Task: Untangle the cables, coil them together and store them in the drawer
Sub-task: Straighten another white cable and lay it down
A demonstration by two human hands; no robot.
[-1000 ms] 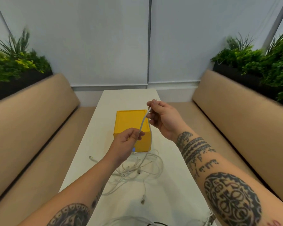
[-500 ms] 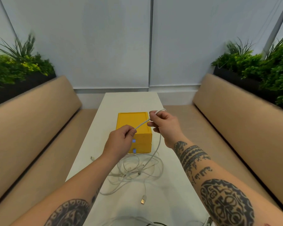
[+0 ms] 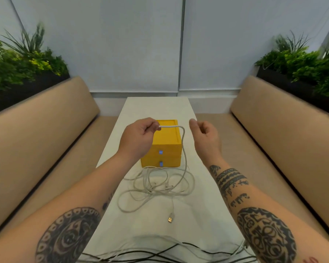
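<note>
A tangle of white cables [image 3: 160, 185] lies on the white table [image 3: 158, 109] in front of a yellow box with two drawers [image 3: 164, 143], both shut. My left hand [image 3: 139, 137] is raised over the box's left side and pinches one white cable [image 3: 183, 149] near its end; the cable arcs right and hangs down to the pile. My right hand [image 3: 204, 137] hovers to the right of that cable with curled fingers, holding nothing. A USB plug [image 3: 170, 219] lies loose toward me from the pile.
More black and white cables [image 3: 160, 253] lie across the table's near edge. Tan benches [image 3: 36, 141] run along both sides of the table. Planters with green plants [image 3: 17, 61] stand behind the benches, and a pale wall closes the far end.
My right hand has let go of the cable and moved right. My left hand has risen with the cable end, which now hangs in a longer arc.
</note>
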